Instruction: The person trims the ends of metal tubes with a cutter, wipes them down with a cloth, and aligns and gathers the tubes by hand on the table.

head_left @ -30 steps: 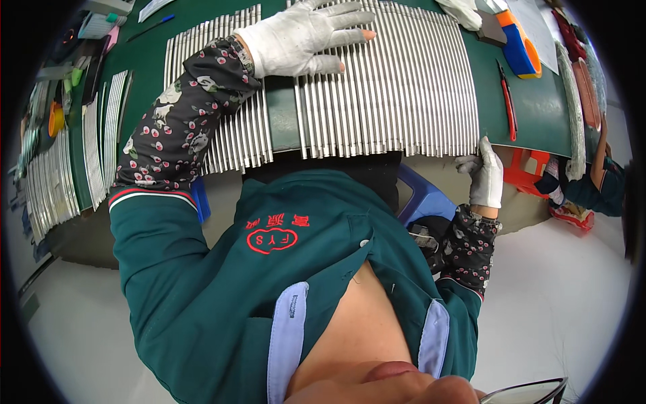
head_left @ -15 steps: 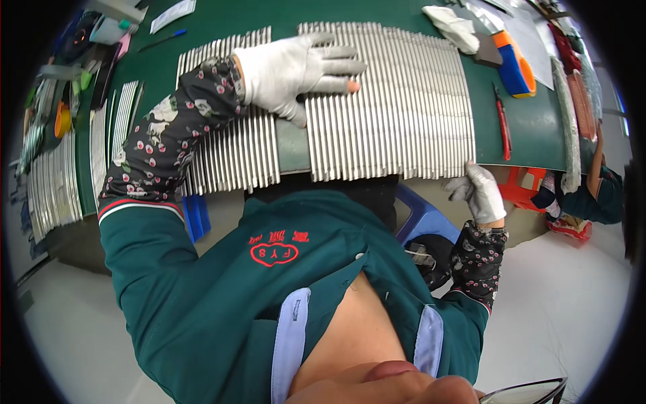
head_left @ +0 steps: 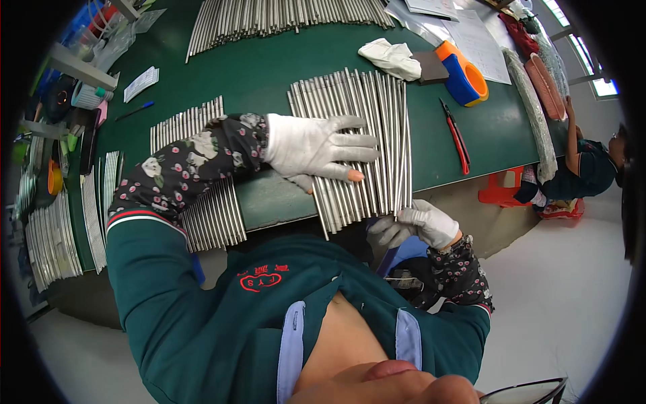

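A row of slim silvery metal rods (head_left: 377,121) lies side by side on the green table, some crossing at a slant. My left hand (head_left: 326,148), in a white glove with one bare fingertip, rests flat across these rods with its fingers spread. At the row's near right corner is my gloved right hand (head_left: 427,224), its fingers curled and its thumb by the rod ends. Whether it grips a rod is hidden. A second row of rods (head_left: 212,212) lies left of a strip of bare table, partly under my left forearm.
More rods (head_left: 282,15) lie at the far edge. To the right are a white cloth (head_left: 390,59), a blue-and-orange tape dispenser (head_left: 464,77) and red-handled pliers (head_left: 457,138). Further strips (head_left: 54,239) sit at the far left. Another person (head_left: 592,165) is at the right.
The view has shifted, bringing the far rods in. My left hand has slid right over the rods. My right hand has come left, and the right row is narrower and less even.
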Available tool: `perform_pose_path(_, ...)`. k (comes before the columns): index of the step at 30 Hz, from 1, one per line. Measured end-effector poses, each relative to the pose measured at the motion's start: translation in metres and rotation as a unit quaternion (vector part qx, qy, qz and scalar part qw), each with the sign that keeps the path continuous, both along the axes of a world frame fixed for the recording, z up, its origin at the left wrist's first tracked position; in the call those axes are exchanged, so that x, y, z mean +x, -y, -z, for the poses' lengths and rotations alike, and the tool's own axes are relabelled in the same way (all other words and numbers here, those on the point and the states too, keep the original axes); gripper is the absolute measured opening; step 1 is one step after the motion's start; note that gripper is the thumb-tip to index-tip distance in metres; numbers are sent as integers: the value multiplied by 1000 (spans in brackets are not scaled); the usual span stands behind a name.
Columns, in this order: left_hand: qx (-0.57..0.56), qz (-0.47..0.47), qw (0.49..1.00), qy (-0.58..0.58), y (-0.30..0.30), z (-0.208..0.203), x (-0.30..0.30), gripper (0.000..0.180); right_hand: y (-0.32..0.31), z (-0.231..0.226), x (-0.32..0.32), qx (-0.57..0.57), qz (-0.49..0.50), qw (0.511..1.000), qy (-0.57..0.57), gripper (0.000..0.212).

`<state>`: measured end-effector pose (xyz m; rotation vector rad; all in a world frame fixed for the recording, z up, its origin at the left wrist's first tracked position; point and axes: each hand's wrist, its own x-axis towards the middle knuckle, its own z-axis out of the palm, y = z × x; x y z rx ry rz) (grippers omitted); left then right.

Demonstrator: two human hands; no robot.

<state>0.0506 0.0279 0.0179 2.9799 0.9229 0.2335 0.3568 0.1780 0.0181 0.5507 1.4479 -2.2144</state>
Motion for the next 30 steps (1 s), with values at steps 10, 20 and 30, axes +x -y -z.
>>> perform_pose_path(10,33,53,998,-3,-98,-10,58,108,-18,23,2,-126,83,988,20,68)
perform_pose_path(20,-17,58,998,-25,-54,-21,91,110,41,34,23,-202,87,975,-4,71)
perform_pose_path(30,-32,34,998,-45,-19,-37,112,104,75,24,40,-214,196,949,-124,66)
